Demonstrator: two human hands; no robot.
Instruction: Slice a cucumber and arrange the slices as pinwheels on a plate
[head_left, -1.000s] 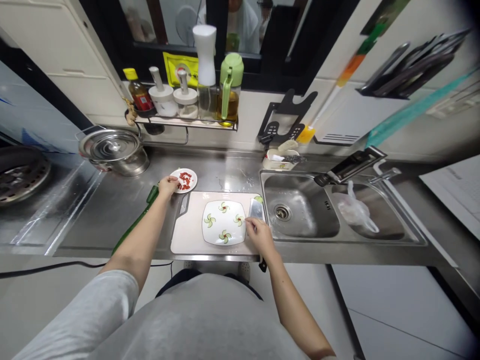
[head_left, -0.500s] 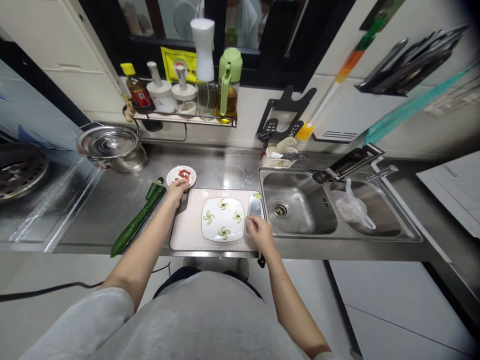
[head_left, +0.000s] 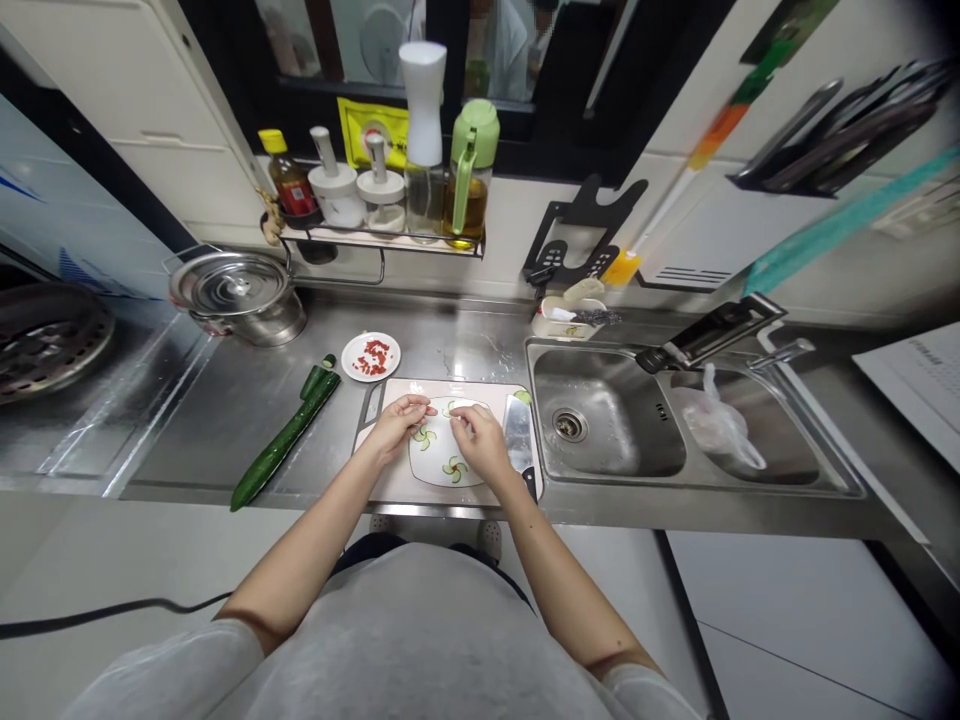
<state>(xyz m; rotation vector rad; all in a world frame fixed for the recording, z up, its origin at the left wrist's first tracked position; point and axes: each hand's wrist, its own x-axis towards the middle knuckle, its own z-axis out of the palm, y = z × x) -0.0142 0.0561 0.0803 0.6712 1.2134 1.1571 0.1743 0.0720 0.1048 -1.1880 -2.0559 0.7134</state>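
My left hand (head_left: 397,425) is over the left part of a white square plate (head_left: 442,447), its fingertips pinched on a small red piece (head_left: 430,410). Close beside it, my right hand (head_left: 482,442) has thumb and fingers pressed together above the plate; anything between them is too small to make out. Green pinwheels of thin cucumber slices (head_left: 454,469) with red centres lie on the plate, partly covered by my hands. Under the plate is a pale pink cutting board (head_left: 386,487), with a cleaver (head_left: 517,432) at its right side.
A small white dish (head_left: 349,358) of red bits stands behind the board. Left of it lie a long cucumber (head_left: 281,450) and a shorter piece (head_left: 310,382). A lidded steel pot (head_left: 266,320) stands at the back left, a double sink (head_left: 607,400) to the right, bottles on a wall rack (head_left: 337,237).
My left hand has moved from the dish of red bits rightward to the plate, with a red piece in its fingertips. My right hand has come left from the cleaver over the plate.
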